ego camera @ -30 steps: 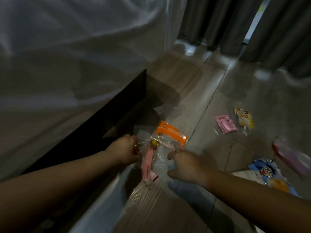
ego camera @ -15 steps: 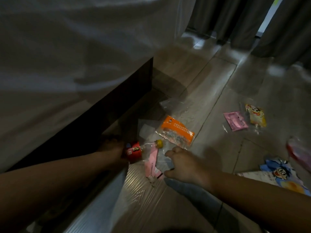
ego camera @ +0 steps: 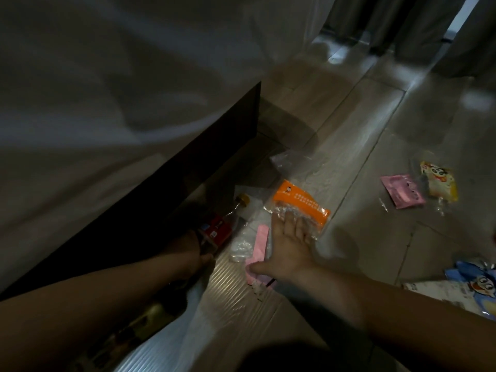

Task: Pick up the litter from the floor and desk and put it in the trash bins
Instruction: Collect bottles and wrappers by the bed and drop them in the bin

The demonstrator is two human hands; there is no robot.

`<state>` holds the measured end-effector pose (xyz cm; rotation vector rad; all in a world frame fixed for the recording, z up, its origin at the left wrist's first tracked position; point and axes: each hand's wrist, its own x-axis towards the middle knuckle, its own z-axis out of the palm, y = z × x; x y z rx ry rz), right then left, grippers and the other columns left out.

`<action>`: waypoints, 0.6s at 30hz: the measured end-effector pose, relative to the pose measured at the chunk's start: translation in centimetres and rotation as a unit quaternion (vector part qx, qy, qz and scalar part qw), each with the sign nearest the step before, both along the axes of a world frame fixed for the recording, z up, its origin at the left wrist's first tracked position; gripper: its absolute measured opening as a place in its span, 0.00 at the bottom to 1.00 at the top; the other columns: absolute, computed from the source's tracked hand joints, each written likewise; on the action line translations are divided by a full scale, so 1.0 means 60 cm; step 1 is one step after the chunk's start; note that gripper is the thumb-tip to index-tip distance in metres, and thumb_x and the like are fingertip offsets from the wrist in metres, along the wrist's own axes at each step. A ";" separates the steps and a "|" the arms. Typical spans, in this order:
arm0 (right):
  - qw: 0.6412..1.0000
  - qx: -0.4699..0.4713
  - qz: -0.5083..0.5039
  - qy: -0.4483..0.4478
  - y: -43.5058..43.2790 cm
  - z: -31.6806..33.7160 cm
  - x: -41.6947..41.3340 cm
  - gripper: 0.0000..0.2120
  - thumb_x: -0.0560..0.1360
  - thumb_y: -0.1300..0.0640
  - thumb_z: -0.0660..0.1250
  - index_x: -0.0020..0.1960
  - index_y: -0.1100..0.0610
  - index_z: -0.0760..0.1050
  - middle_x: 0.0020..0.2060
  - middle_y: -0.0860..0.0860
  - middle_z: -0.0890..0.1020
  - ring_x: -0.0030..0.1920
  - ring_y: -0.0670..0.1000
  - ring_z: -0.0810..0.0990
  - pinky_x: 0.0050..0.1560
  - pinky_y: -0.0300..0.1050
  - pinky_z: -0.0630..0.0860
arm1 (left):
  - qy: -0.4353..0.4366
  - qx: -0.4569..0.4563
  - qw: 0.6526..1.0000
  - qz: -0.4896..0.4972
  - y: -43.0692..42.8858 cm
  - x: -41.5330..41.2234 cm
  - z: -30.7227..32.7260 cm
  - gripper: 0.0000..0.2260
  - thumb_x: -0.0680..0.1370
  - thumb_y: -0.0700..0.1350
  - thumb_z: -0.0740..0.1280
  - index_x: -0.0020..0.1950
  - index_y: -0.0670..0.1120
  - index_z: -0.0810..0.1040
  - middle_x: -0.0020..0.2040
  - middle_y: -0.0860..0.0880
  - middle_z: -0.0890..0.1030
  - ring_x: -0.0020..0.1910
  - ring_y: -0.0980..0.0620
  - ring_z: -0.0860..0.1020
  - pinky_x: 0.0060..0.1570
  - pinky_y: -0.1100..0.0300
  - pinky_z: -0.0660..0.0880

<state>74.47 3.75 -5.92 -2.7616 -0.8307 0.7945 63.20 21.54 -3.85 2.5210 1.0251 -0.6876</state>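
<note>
Here, on the wood-look plank floor (ego camera: 357,146) beside a sheet-draped bed with a dark base (ego camera: 188,167), a person crouches over scattered litter. Leftmost, the left hand (ego camera: 192,252) reaches into the shadow under the bed edge; its grip appears closed around the base of a small clear plastic bottle with a red label and yellow cap (ego camera: 218,229), though the fingers are too dark to confirm. Such a bottle is probably light, stiff and somewhat slick, best taken around the labelled body. Next, a narrow pink wrapper strip (ego camera: 259,244) lies on crinkled clear film (ego camera: 241,248); both look limp and near weightless, so a pinch at an edge should serve. The right hand (ego camera: 288,247) is spread wide, holding nothing, fingertips (ego camera: 291,214) pressing the transparent end of an orange-and-clear plastic packet (ego camera: 302,206). Thin film of this kind slides on smooth flooring; gathering it into the palm seems safer. Farther right lie a flat pink sachet (ego camera: 402,190), a yellow cartoon-printed snack wrapper (ego camera: 440,182), and a blue cartoon-printed bag (ego camera: 475,285). No trash bin is visible.
</note>
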 end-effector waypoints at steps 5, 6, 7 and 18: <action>0.999 -0.027 0.022 -0.038 0.005 -0.022 0.015 0.68 0.58 0.27 0.71 0.75 0.51 0.27 0.75 0.58 0.30 0.73 0.65 0.29 0.73 0.66 0.38 | -0.005 0.000 1.000 -0.003 0.002 0.001 -0.002 0.35 0.76 0.58 0.66 0.74 0.41 0.58 0.73 0.41 0.65 0.70 0.43 0.66 0.66 0.57 0.65; 0.999 -0.030 0.012 -0.032 0.003 -0.024 0.024 0.68 0.57 0.27 0.71 0.75 0.50 0.27 0.75 0.58 0.31 0.74 0.65 0.30 0.73 0.65 0.38 | -0.008 0.000 1.000 -0.003 0.001 0.001 -0.001 0.35 0.76 0.57 0.66 0.74 0.41 0.58 0.73 0.41 0.65 0.70 0.43 0.67 0.66 0.58 0.65; 0.999 -0.031 0.002 -0.024 0.000 -0.026 0.035 0.68 0.57 0.26 0.71 0.75 0.49 0.28 0.75 0.58 0.32 0.74 0.65 0.32 0.74 0.65 0.39 | -0.009 0.001 1.000 -0.004 0.000 0.001 0.000 0.35 0.76 0.57 0.66 0.75 0.41 0.57 0.73 0.42 0.64 0.70 0.44 0.66 0.66 0.58 0.64; 0.995 -0.027 -0.009 -0.091 -0.026 -0.035 0.078 0.58 0.59 0.24 0.65 0.77 0.51 0.47 0.72 0.57 0.59 0.70 0.61 0.60 0.64 0.56 0.64 | -0.022 0.000 1.000 0.002 0.000 0.001 0.005 0.35 0.74 0.56 0.68 0.74 0.41 0.58 0.72 0.42 0.65 0.70 0.44 0.67 0.66 0.57 0.65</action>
